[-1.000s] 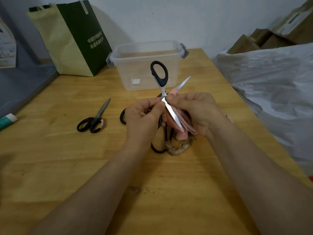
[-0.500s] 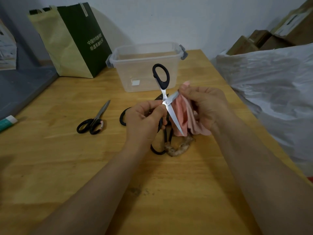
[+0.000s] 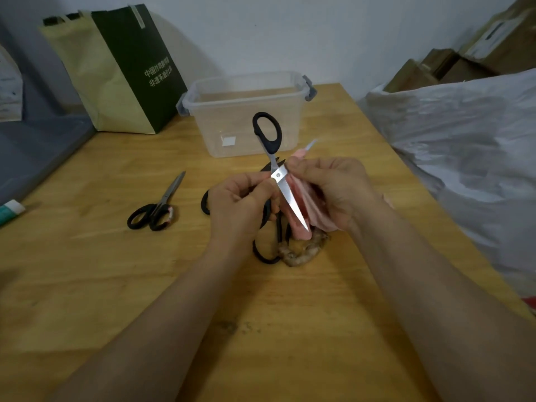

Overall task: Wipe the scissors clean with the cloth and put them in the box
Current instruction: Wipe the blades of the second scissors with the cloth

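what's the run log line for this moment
phase: wiping | left hand: holds open scissors | right hand: pinches pink cloth on one blade | box: scissors not in yet

A clear plastic box (image 3: 249, 134) with grey side latches stood open at the top. Just in front of it, a pair of black-handled scissors (image 3: 279, 176) was held in the air, blades spread wide. One handle loop rose before the box's front wall, and one bare steel blade pointed down and away from the box. The other blade, angled towards the box's right corner, was wrapped in a folded pink cloth (image 3: 301, 204). A second pair of scissors (image 3: 158, 207), closed, lay flat in front of the box and to its left.
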A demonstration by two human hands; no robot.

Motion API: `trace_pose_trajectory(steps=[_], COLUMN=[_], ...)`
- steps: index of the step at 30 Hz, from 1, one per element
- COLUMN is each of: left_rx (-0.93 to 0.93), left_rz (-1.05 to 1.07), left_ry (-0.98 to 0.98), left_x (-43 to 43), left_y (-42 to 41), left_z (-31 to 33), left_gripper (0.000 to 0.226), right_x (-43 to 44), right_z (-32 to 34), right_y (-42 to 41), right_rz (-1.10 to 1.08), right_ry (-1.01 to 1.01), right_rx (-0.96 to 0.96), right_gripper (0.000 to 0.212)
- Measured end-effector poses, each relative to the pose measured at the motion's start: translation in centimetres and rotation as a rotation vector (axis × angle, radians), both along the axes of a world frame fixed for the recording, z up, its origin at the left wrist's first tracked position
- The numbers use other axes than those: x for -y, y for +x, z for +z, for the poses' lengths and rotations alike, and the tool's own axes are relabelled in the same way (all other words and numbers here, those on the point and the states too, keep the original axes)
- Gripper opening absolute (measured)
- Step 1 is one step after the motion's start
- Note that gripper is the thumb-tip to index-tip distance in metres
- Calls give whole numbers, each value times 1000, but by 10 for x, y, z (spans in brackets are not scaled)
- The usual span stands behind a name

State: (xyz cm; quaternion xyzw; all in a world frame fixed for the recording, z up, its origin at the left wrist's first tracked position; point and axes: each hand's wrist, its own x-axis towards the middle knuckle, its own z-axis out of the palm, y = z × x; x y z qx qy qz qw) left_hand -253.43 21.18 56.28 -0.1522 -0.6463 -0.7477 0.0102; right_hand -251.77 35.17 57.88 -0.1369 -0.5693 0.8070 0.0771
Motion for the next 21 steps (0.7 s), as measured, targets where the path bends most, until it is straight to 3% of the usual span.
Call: trace_pose_trajectory(steps=[4, 9, 14, 18, 19, 21], left_rx=[-40, -7, -8, -2, -32, -209], left_rz=[-7, -2, 0, 108, 161, 264], left_ry=[-41, -22, -40, -28, -64, -250], left_x=[1, 1, 1, 3, 6, 12], left_y=[2, 0, 1, -7, -9, -13], left_z=[0, 1, 1, 5, 6, 6], left_gripper=[16, 22, 22, 18, 19, 24], right_x=[-14, -2, -21, -34, -34, -32], right_z=[3, -1, 2, 0, 0, -1], right_y=[-4, 0, -6, -9, -9, -9], right_rz=[-111, -6, -206, -332, -307, -205], right_ry=[-16, 23, -59, -185, -194, -190], right_rx=[-7, -16, -38, -42, -41, -40], right_gripper=[28, 34, 27, 43, 44, 25])
